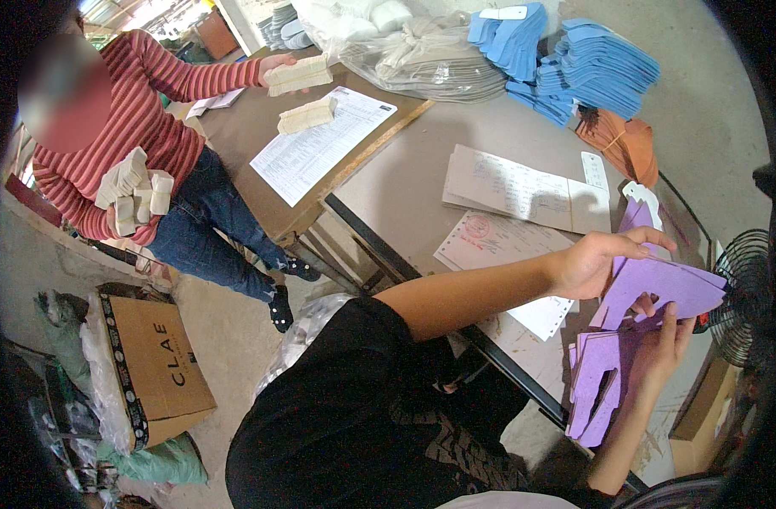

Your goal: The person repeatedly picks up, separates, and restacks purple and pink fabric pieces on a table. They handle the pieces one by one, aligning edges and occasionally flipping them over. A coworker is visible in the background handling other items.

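My left hand (587, 265) grips a small stack of flat purple cut pieces (659, 284), its thumb lying on top and fingertips showing below. Against the lower edge of the same pieces, my right hand (661, 349) closes with fingers and thumb. A second bundle of purple cut pieces (593, 386), with a slot-like opening, lies at the table's near edge beside my right wrist; whether that hand touches it I cannot tell. More purple pieces (636, 214) with a white tag show just beyond my left hand.
Handwritten cards (524, 188) and printed sheets (481, 242) lie on the table. Farther back are blue cut stacks (596, 68), an orange bundle (619, 144) and a plastic bag (405, 55). A fan (740, 297) stands right. At left, a person (163, 110) holds cream bundles (299, 76).
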`<control>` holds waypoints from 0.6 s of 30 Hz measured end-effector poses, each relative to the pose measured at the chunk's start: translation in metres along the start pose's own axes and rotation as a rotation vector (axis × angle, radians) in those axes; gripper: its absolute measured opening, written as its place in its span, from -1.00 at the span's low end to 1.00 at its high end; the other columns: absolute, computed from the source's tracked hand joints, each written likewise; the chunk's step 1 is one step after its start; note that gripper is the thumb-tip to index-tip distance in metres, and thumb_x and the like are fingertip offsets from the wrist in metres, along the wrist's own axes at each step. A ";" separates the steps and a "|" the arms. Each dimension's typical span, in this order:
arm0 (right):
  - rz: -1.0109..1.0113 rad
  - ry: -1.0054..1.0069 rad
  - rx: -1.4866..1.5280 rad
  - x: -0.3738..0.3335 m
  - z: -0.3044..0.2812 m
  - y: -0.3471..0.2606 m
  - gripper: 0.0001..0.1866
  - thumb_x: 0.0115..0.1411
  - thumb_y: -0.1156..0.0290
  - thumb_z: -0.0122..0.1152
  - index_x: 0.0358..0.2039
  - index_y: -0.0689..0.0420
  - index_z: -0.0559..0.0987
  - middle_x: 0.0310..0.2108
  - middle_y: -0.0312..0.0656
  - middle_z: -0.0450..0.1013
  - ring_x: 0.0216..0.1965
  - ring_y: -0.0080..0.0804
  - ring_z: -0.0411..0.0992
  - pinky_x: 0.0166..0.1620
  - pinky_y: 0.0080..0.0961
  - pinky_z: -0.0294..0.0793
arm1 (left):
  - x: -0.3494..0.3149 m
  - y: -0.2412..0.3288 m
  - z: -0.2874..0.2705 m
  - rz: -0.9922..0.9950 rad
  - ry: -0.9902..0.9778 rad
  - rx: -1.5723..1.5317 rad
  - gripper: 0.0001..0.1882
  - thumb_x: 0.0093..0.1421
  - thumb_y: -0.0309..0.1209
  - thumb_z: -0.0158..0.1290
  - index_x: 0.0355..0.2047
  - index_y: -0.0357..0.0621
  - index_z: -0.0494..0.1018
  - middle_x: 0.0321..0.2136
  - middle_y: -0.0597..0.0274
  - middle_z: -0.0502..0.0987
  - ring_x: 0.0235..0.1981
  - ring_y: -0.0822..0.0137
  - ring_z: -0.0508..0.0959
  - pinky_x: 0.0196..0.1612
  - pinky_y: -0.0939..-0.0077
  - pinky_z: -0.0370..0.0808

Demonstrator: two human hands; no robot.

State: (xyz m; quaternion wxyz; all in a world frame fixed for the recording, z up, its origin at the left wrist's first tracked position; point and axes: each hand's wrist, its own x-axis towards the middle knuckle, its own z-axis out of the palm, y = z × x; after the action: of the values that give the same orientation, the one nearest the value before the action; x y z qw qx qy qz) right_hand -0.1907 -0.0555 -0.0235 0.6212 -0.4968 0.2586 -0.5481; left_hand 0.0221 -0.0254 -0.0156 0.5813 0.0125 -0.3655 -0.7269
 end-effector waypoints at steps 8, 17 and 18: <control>0.044 0.000 0.079 0.005 -0.010 -0.006 -0.50 0.50 0.37 0.07 0.39 0.11 0.25 0.20 -0.13 0.41 0.13 -0.28 0.45 0.18 -0.18 0.48 | 0.002 -0.008 -0.003 0.034 -0.003 0.238 -0.57 0.49 -0.33 0.00 0.29 -0.08 0.23 0.01 0.12 0.54 -0.07 0.25 0.62 -0.04 0.21 0.63; 0.093 -0.043 -0.036 -0.007 0.020 -0.015 -0.53 0.51 0.45 -0.05 0.38 0.09 0.17 0.03 -0.06 0.43 -0.03 -0.26 0.46 0.04 -0.17 0.53 | 0.006 -0.011 -0.009 0.011 0.086 0.434 -0.62 0.54 -0.24 -0.06 0.26 -0.11 0.30 -0.21 0.18 0.59 -0.36 0.35 0.63 -0.28 0.40 0.64; 0.058 -0.069 -0.049 -0.006 0.021 -0.016 -0.53 0.51 0.45 -0.04 0.37 0.10 0.17 0.02 -0.07 0.42 -0.05 -0.27 0.46 0.02 -0.19 0.53 | 0.006 -0.011 -0.008 -0.006 0.108 0.397 -0.63 0.55 -0.24 -0.07 0.25 -0.12 0.31 -0.22 0.17 0.59 -0.36 0.35 0.63 -0.29 0.40 0.64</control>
State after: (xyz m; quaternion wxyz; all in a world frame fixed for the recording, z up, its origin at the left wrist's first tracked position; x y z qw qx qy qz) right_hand -0.1808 -0.0413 -0.0025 0.6330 -0.5230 0.2645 -0.5059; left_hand 0.0146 -0.0341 -0.0252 0.5839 0.1672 -0.4699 -0.6406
